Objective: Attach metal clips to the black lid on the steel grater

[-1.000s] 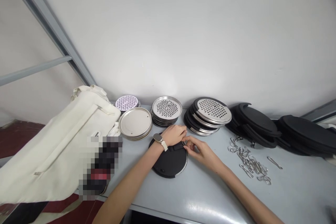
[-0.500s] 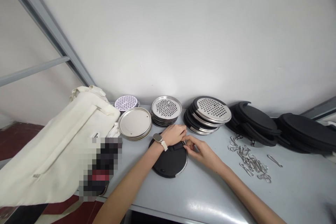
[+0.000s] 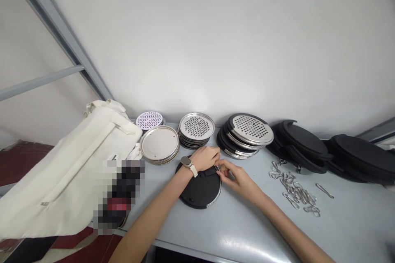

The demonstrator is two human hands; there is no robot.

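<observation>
A black round disc with a steel rim (image 3: 197, 190) lies flat on the grey table, and a black strap (image 3: 207, 171) crosses its upper part. My left hand (image 3: 204, 158), with a white-banded watch (image 3: 188, 165) on the wrist, grips the disc's far edge by the strap. My right hand (image 3: 236, 177) pinches a small metal clip (image 3: 217, 167) at the strap's end, right beside my left hand. The clip is partly hidden by my fingers.
Stacks of perforated steel discs (image 3: 196, 127) and plain steel lids (image 3: 159, 144) stand behind my hands. Black discs (image 3: 299, 141) and loose metal clips (image 3: 293, 189) lie to the right. A white cloth bag (image 3: 70, 172) and a pixelated object (image 3: 119, 195) lie left.
The whole view has shifted slightly. My hands stay at the strap, with no clear change in their grip.
</observation>
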